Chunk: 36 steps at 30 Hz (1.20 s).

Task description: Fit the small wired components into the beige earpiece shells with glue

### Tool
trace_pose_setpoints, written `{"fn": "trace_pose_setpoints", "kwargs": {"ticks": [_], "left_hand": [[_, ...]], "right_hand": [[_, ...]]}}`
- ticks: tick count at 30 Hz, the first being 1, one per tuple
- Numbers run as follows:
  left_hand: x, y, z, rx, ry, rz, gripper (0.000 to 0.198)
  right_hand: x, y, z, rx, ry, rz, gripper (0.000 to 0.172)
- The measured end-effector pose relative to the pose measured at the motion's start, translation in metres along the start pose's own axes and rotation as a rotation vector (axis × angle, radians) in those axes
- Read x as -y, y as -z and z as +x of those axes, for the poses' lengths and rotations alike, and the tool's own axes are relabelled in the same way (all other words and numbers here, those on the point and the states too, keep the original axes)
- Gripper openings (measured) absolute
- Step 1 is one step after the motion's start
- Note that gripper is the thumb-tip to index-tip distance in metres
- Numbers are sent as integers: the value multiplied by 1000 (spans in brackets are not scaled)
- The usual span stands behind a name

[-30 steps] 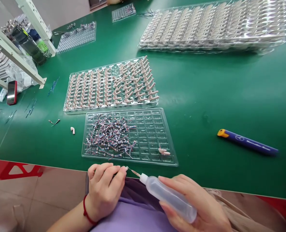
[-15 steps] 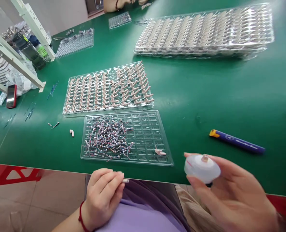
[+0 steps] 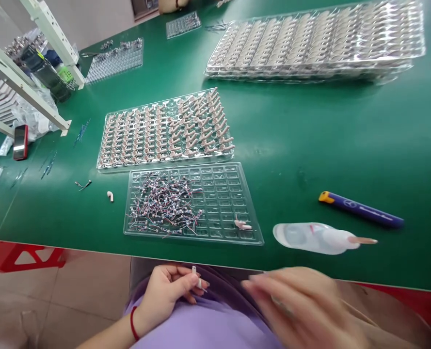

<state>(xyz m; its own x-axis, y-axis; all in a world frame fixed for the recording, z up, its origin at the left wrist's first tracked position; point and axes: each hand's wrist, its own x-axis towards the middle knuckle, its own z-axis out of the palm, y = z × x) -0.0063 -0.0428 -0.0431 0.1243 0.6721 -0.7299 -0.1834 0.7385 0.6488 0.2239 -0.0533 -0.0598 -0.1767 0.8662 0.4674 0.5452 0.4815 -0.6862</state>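
My left hand, a red cord at its wrist, pinches a small white earbud part between thumb and fingers, just below the table edge. Motion smears my right hand in front of my lap, so its grip is unclear. Beyond it a squeeze bottle, translucent white with a thin brownish nozzle, lies on its side on the green table. Ahead of my left hand, a clear tray carries a heap of tiny wired components. A few pale pink pieces lie near its right corner.
Behind, another tray holds rows of pale earbud shells. Stacked filled trays stand at the back right. A blue-and-yellow lighter-like stick lies right. One loose shell, a red-edged phone and a white metal frame are left.
The bottle has left my right hand and now lies on the table. My right hand has moved left and toward me. My left hand has turned, showing more of the earbud part.
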Motion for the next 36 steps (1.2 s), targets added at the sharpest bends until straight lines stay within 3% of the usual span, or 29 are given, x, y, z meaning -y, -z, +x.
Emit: {"fn": "trace_pose_setpoints", "kwargs": {"ticks": [5,8,36], "left_hand": [[2,2,3,15,-42,7,43],[3,2,4,25,-54,23,44],[4,-8,6,-34,-104,-77,33]], "right_hand": [[16,-36,27,65,169,10,13],[19,-46,38,78,178,3,15],[25,-50,35,58,104,17,18]]}}
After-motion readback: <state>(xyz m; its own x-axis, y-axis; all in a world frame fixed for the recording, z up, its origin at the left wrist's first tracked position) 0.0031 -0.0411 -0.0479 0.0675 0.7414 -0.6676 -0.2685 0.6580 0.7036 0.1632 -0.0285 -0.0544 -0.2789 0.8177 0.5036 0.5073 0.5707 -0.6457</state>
